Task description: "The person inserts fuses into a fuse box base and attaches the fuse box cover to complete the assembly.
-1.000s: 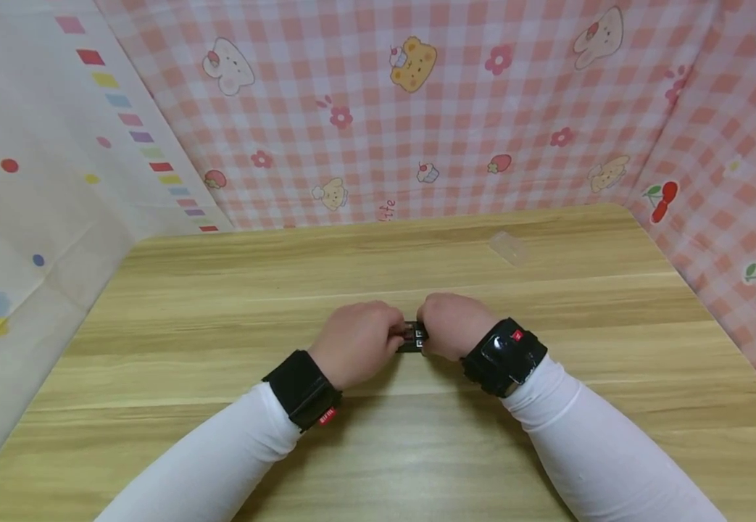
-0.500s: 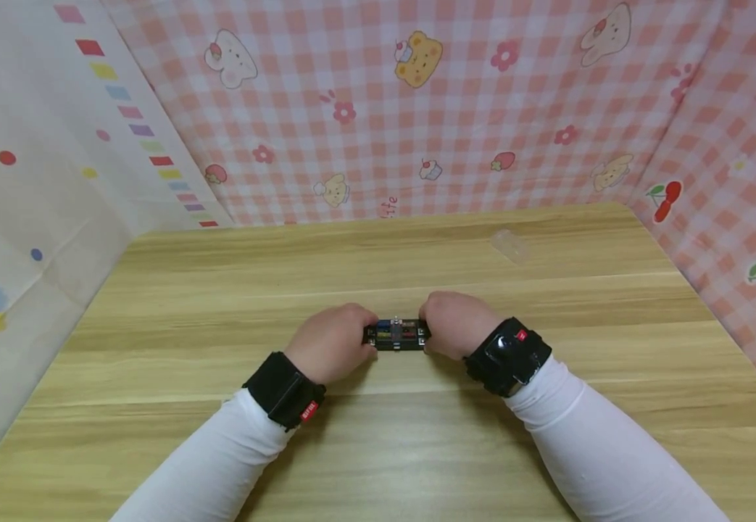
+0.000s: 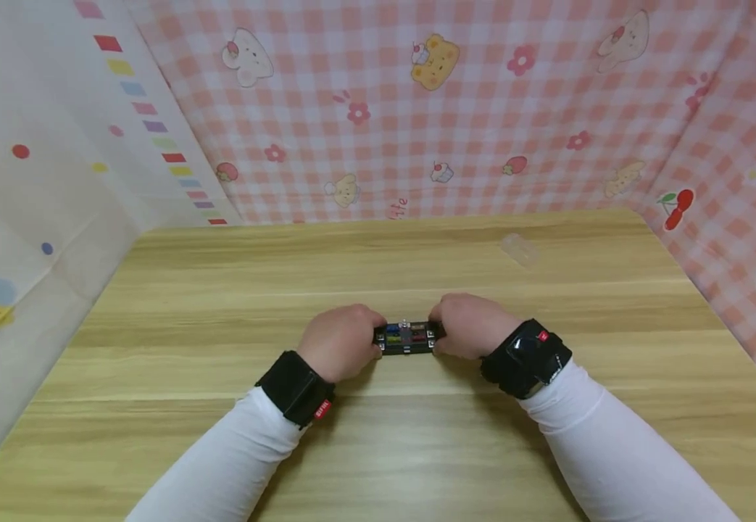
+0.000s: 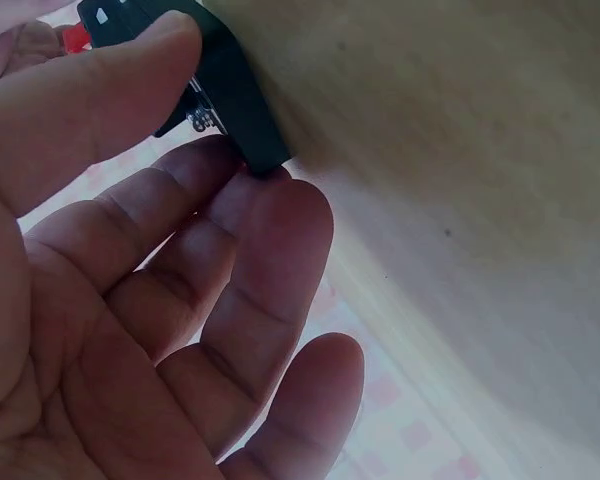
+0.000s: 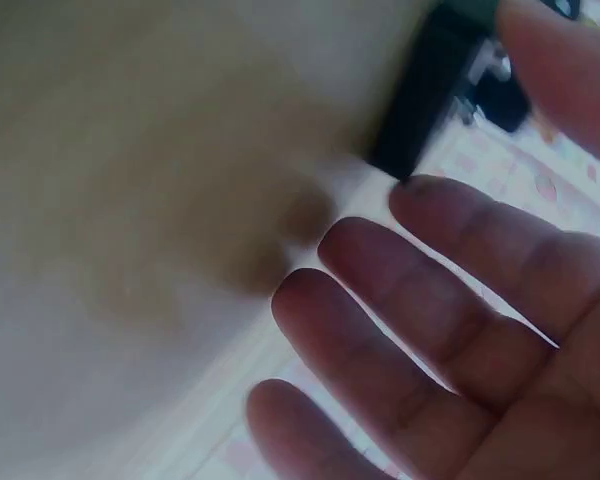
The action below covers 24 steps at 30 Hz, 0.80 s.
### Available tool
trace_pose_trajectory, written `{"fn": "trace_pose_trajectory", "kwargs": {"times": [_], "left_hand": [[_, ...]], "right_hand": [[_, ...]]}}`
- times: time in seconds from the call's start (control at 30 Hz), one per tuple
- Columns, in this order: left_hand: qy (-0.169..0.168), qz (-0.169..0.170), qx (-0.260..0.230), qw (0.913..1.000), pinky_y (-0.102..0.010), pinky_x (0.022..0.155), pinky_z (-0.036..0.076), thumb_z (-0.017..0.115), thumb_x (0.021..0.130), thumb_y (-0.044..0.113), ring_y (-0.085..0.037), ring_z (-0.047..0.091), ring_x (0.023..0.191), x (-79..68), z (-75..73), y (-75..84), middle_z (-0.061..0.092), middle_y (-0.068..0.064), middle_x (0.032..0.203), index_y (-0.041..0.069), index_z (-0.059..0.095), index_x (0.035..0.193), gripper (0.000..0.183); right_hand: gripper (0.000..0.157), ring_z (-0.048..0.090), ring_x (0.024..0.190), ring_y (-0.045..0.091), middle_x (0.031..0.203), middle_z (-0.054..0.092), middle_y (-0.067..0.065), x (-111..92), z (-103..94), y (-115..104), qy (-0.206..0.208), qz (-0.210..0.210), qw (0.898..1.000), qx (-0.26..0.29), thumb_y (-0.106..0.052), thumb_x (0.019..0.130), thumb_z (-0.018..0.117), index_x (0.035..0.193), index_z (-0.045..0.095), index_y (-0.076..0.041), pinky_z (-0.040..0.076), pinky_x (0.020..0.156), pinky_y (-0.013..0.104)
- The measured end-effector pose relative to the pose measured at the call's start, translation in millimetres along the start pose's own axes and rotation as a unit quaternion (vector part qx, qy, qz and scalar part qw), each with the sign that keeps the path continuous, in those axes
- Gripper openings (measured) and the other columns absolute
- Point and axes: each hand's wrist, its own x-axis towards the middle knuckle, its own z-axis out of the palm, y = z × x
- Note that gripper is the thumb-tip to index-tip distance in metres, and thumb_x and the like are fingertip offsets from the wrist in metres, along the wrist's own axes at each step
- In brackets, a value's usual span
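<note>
A black fuse block (image 3: 406, 346) with small coloured blade fuses lies lengthwise between the hands, near the middle of the table. My left hand (image 3: 341, 341) pinches its left end; in the left wrist view the thumb lies along one side of the black base (image 4: 242, 95) and fingertips touch the other. At the opposite end my right hand (image 3: 475, 326) pinches it between thumb and index finger. In the right wrist view the block's dark end (image 5: 420, 105) is blurred, and the other fingers stand apart from it. The fingers hide both ends in the head view.
A clear plastic cover (image 3: 519, 250) lies toward the back right of the wooden table (image 3: 221, 283). Pink checked cloth (image 3: 378, 94) hangs behind the table and on the right, with a pale patterned cloth (image 3: 45, 188) on the left.
My left hand has moved left from over the fuses to the block's left end, uncovering the coloured fuses. My right hand keeps its hold. The head view has shifted slightly.
</note>
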Motion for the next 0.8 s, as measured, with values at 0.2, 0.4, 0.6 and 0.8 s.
{"fn": "trace_pose_trajectory", "kwargs": {"times": [0.2, 0.4, 0.6, 0.8], "left_hand": [[-0.003, 0.001, -0.001, 1.0, -0.033, 0.062, 0.049, 0.073, 0.08, 0.03, -0.009, 0.054, 0.076, 1.4, 2.2, 2.0, 0.064, 0.003, 0.106, 0.02, 0.068, 0.112, 0.034], [0.006, 0.001, 0.001, 1.0, -0.033, 0.06, 0.049, 0.074, 0.079, 0.03, -0.009, 0.053, 0.073, -0.2, 2.5, 0.6, 0.065, 0.002, 0.101, 0.019, 0.068, 0.11, 0.034], [0.005, 0.003, -0.002, 1.0, -0.033, 0.059, 0.049, 0.074, 0.079, 0.029, -0.009, 0.054, 0.073, -2.4, 1.4, 1.1, 0.065, 0.002, 0.1, 0.017, 0.069, 0.109, 0.033], [0.007, 0.005, -0.009, 0.9999, -0.031, 0.055, 0.048, 0.074, 0.08, 0.029, -0.008, 0.052, 0.07, -2.0, -0.4, 0.1, 0.065, 0.002, 0.099, 0.018, 0.069, 0.109, 0.032]], "right_hand": [[0.044, 0.05, 0.11, 0.03, 0.12, 0.059, 0.015, -10, -19.8, 30, 0.102, 0.047, 0.994, 0.004, -0.032, 0.086, 0.067, 0.119, 0.062, -0.005, 0.041, 0.093, 0.049], [0.048, 0.044, 0.113, 0.038, 0.13, 0.048, 0.021, -11, -42.3, 76, 0.18, 0.117, 0.976, 0.024, -0.036, 0.09, 0.061, 0.123, 0.057, -0.002, 0.039, 0.092, 0.055], [0.054, 0.037, 0.118, 0.045, 0.135, 0.039, 0.027, -15, -47.4, 115, 0.154, 0.173, 0.972, 0.037, -0.034, 0.09, 0.059, 0.13, 0.051, 0.001, 0.033, 0.096, 0.06], [0.056, 0.037, 0.117, 0.046, 0.133, 0.04, 0.031, -19, -51.9, 135, 0.12, 0.195, 0.973, 0.042, -0.032, 0.089, 0.06, 0.132, 0.048, 0.003, 0.035, 0.093, 0.06]]}}
